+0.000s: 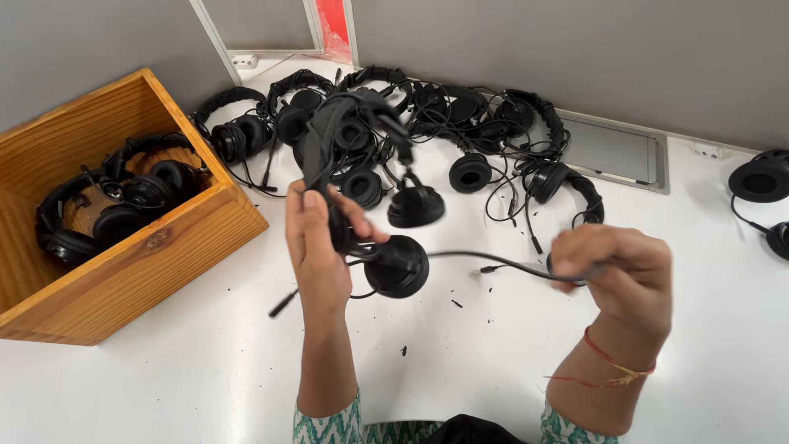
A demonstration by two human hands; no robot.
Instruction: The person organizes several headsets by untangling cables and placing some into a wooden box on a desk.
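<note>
My left hand (319, 247) grips a black headset (394, 263) by one earcup, lifted above the white table (205, 370); its headband arches up over the pile behind. My right hand (620, 267) is closed around the headset's thin black cable (493, 261), which stretches taut between the two hands. The cable's plug end (282, 304) dangles below my left hand. A red thread is tied around my right wrist.
A wooden box (123, 263) at the left holds several black headsets. A tangled pile of black headsets (460, 131) lies at the back of the table. Another headset (760, 185) sits at the right edge. A grey floor plate (612, 152) lies near the partition wall.
</note>
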